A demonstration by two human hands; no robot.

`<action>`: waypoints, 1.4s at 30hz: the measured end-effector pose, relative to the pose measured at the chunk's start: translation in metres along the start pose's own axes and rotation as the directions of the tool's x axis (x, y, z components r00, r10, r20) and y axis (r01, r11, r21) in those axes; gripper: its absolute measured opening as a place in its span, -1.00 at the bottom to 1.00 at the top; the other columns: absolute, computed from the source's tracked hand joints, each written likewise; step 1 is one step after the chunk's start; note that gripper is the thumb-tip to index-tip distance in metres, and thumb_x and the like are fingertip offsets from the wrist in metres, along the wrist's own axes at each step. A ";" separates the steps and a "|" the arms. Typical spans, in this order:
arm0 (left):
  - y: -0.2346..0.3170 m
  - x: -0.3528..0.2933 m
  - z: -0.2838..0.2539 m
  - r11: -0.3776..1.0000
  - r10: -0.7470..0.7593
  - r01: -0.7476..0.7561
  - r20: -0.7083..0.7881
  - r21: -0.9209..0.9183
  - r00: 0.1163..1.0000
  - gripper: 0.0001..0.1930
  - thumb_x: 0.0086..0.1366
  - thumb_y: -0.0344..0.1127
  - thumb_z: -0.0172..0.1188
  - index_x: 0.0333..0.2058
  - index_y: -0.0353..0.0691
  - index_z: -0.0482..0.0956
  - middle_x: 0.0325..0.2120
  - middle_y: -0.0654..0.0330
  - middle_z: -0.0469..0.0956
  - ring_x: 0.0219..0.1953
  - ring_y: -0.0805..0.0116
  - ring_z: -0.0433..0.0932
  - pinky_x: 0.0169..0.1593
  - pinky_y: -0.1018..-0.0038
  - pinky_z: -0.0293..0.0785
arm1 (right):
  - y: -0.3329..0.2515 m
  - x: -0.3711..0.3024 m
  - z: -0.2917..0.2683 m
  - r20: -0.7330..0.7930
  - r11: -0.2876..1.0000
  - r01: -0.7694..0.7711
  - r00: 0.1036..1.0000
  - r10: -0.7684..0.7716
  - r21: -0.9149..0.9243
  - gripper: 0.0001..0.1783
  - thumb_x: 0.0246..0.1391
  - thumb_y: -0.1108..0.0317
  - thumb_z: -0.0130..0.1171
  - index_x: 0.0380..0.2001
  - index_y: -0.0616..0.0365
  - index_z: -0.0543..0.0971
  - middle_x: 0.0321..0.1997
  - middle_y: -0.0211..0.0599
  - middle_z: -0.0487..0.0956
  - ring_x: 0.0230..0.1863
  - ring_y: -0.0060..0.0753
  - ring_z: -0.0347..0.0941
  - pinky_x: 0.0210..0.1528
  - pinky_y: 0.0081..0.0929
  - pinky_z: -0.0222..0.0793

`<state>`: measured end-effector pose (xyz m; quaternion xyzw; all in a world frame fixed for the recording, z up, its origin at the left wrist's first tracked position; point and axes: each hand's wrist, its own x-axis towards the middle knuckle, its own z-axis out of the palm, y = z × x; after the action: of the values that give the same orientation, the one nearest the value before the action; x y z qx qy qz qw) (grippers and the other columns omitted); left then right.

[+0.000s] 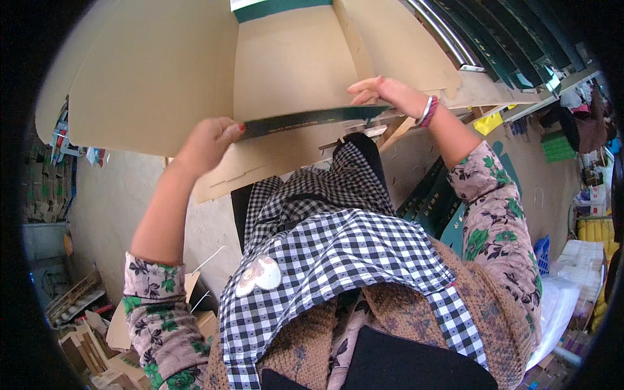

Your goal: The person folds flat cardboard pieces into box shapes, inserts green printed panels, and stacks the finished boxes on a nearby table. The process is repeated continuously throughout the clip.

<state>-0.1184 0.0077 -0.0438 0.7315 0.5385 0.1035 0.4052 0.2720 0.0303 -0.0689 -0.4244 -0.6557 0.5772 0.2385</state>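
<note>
In front of me lies a large cardboard box blank (296, 65), brown inside, with a tall side panel raised on the left and another on the right. Along its near side runs a narrow dark green flap (305, 120). My left hand (211, 144) is closed on the left end of this flap, thumb along its edge. Over the flap's right end is my right hand (390, 94), its fingers stretched out and apart. Whether the right fingertips touch the cardboard, I cannot tell.
Dark green folded sheets (513, 39) stand in a row at the far right, beside metal rollers (445, 32). More green sheets (435, 195) lean low on the right. A green crate (558, 147) sits farther right. Cardboard scraps (123, 364) litter the lower left floor.
</note>
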 end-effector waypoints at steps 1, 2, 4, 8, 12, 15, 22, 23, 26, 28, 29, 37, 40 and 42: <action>0.002 0.009 -0.007 0.995 -0.063 0.065 0.021 -0.071 0.998 -0.66 0.36 -0.19 0.04 -0.20 -0.42 0.58 -0.30 0.08 0.61 -0.23 0.27 0.51 -0.06 0.39 0.39 | 0.001 -0.005 0.004 0.017 0.952 0.039 0.999 -0.046 0.303 -0.46 0.26 -0.04 -0.06 0.03 0.20 0.49 -0.13 -0.23 0.62 -0.06 -0.31 0.48 0.04 -0.36 0.34; 0.003 0.018 -0.013 0.982 -0.125 0.131 0.049 -0.138 0.991 -0.65 0.36 -0.17 0.05 -0.22 -0.42 0.58 -0.33 0.13 0.61 -0.28 0.29 0.50 -0.10 0.39 0.39 | 0.002 -0.006 0.003 0.003 0.993 0.040 0.999 -0.041 0.113 -0.46 0.24 -0.04 -0.04 0.02 0.21 0.49 -0.13 -0.23 0.61 -0.07 -0.30 0.49 0.04 -0.37 0.35; -0.005 0.036 -0.017 0.947 -0.158 0.170 0.065 -0.275 0.985 -0.63 0.33 -0.13 0.09 -0.28 -0.42 0.59 -0.40 0.20 0.60 -0.33 0.33 0.50 -0.18 0.41 0.40 | 0.003 -0.007 0.000 -0.020 0.962 0.022 0.999 -0.029 -0.271 -0.45 0.22 -0.04 -0.01 0.01 0.24 0.49 -0.12 -0.21 0.61 -0.08 -0.30 0.51 0.03 -0.38 0.37; -0.020 0.070 -0.020 0.954 -0.272 0.277 0.058 -0.115 0.960 -0.63 0.27 -0.11 0.16 -0.23 -0.38 0.58 -0.33 0.09 0.60 -0.25 0.25 0.53 -0.11 0.37 0.41 | 0.010 0.022 0.034 -0.595 0.894 -0.203 0.800 -0.083 -0.399 -0.44 0.08 0.03 0.16 -0.01 0.28 0.47 -0.10 0.05 0.58 -0.13 -0.11 0.54 -0.01 -0.28 0.40; -0.006 0.062 0.008 0.745 0.335 -0.065 -0.288 0.664 0.897 -0.62 0.12 -0.15 0.28 -0.15 -0.26 0.57 -0.15 -0.06 0.53 -0.05 0.00 0.47 -0.02 0.22 0.43 | -0.002 0.024 0.056 -0.627 0.637 -0.409 0.765 -0.152 -0.653 -0.39 -0.01 0.06 0.23 0.07 0.12 0.42 -0.21 0.01 0.58 -0.11 0.05 0.50 -0.06 -0.15 0.42; -0.004 0.027 0.058 0.868 0.331 -0.203 -0.224 0.454 0.917 -0.58 0.10 -0.24 0.29 -0.05 -0.21 0.51 -0.15 -0.05 0.49 0.03 -0.07 0.40 0.10 0.20 0.34 | -0.001 0.017 0.051 -0.376 0.346 -0.218 0.778 -0.502 -0.913 -0.57 -0.05 0.00 0.24 -0.17 0.04 0.57 -0.33 -0.15 0.53 -0.17 -0.04 0.50 -0.09 -0.14 0.38; -0.001 0.018 0.048 0.829 0.119 -0.151 0.094 0.539 0.988 -0.75 -0.01 -0.38 0.28 -0.27 -0.18 0.63 -0.27 -0.03 0.56 -0.20 -0.03 0.53 -0.14 0.20 0.46 | -0.019 0.004 0.073 0.179 0.434 0.137 0.982 0.057 -0.890 -0.74 -0.16 0.27 0.29 -0.34 0.10 0.61 -0.35 -0.10 0.58 -0.17 -0.01 0.51 -0.13 -0.18 0.42; -0.002 0.022 0.046 0.832 0.104 -0.159 0.131 0.531 0.986 -0.77 -0.01 -0.41 0.27 -0.30 -0.18 0.64 -0.31 -0.04 0.57 -0.23 -0.04 0.54 -0.16 0.20 0.47 | -0.025 0.010 0.069 0.232 0.429 0.146 0.960 0.154 -0.891 -0.76 -0.17 0.33 0.28 -0.34 0.12 0.62 -0.35 -0.06 0.59 -0.18 0.00 0.52 -0.14 -0.19 0.43; 0.004 0.034 0.037 0.854 0.029 -0.167 0.275 0.493 0.961 -0.80 0.00 -0.43 0.23 -0.33 -0.20 0.64 -0.39 -0.08 0.56 -0.30 -0.05 0.55 -0.21 0.18 0.47 | -0.012 0.024 0.064 0.262 0.520 0.131 0.947 0.187 -0.844 -0.83 -0.20 0.45 0.18 -0.43 0.18 0.62 -0.38 0.03 0.59 -0.26 0.04 0.54 -0.19 -0.19 0.44; 0.007 0.038 0.033 0.822 0.006 -0.177 0.303 0.542 0.953 -0.80 0.01 -0.44 0.21 -0.32 -0.20 0.63 -0.38 -0.07 0.57 -0.28 -0.05 0.54 -0.19 0.17 0.45 | -0.010 0.021 0.074 0.221 0.513 0.113 0.963 0.154 -0.851 -0.83 -0.26 0.45 0.20 -0.46 0.18 0.61 -0.44 0.05 0.57 -0.32 0.07 0.53 -0.25 -0.12 0.45; -0.006 0.040 0.028 0.776 0.011 -0.185 0.280 0.603 0.960 -0.79 0.01 -0.44 0.20 -0.31 -0.20 0.63 -0.35 -0.05 0.57 -0.25 -0.03 0.54 -0.15 0.16 0.44 | -0.017 0.018 0.090 0.184 0.475 0.091 0.971 0.153 -0.875 -0.85 -0.20 0.40 0.19 -0.48 0.20 0.61 -0.45 0.07 0.57 -0.33 0.09 0.53 -0.24 -0.11 0.45; -0.090 0.035 -0.065 0.921 0.140 0.181 -0.725 0.346 0.675 -0.49 0.21 -0.23 0.20 0.11 -0.30 0.37 -0.05 -0.20 0.47 0.06 -0.05 0.42 0.14 0.22 0.30 | -0.035 -0.003 0.037 -0.524 0.570 -0.191 0.685 -0.506 -0.799 -0.34 -0.07 0.04 0.28 0.02 0.25 0.42 -0.02 0.09 0.49 0.03 0.02 0.43 0.06 -0.17 0.34; -0.075 0.050 -0.016 0.995 -0.081 0.055 -0.360 -0.083 0.929 -0.48 0.20 -0.39 0.14 0.15 -0.32 0.33 -0.02 -0.18 0.47 0.05 -0.01 0.45 0.10 0.22 0.34 | 0.002 -0.060 -0.062 -0.840 0.379 -0.750 0.480 -0.253 -0.542 -0.24 -0.08 -0.10 0.26 0.07 0.22 0.40 0.04 0.16 0.46 -0.04 0.09 0.46 -0.02 -0.19 0.39; -0.073 0.056 -0.002 0.997 0.011 0.022 -0.436 0.069 0.900 -0.44 0.16 -0.51 0.01 0.19 -0.30 0.28 0.00 -0.17 0.47 0.04 0.05 0.46 0.10 0.24 0.34 | 0.063 -0.087 -0.072 -0.828 0.716 -0.677 0.494 0.266 -0.174 -0.16 -0.14 -0.10 0.29 0.09 0.32 0.38 0.11 0.12 0.44 -0.02 -0.07 0.47 -0.02 -0.21 0.41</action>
<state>-0.1489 0.0643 -0.1098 0.7025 0.6209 0.2437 0.2480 0.3935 -0.0039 -0.0982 -0.8364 -0.4662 0.2074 0.2002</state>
